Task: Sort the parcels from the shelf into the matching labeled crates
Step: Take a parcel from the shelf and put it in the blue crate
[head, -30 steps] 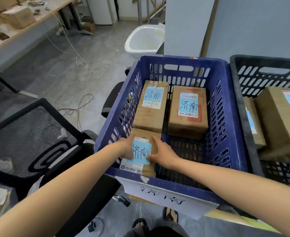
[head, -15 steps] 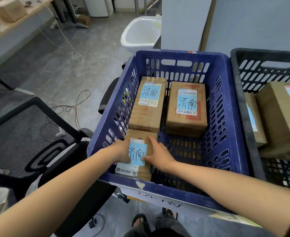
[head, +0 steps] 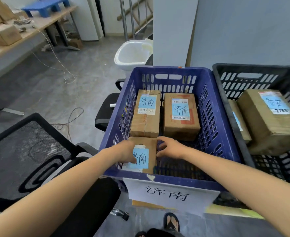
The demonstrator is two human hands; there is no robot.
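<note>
Lying flat, brown parcel [head: 150, 143], blue label [head: 141, 159]

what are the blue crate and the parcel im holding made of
Blue crate: moulded plastic by its look, dull and scuffed, with slotted walls. Parcel: brown cardboard, matte, probably corrugated, with a blue paper label stuck on top.

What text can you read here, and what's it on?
"济南": white paper sign on blue plastic crate.
"济南": blue labels on brown cardboard parcels: left rear parcel, right rear parcel, front parcel.
"8元": right rear parcel's white sticker.
Black plastic crate, parcel label: blurred.
</note>
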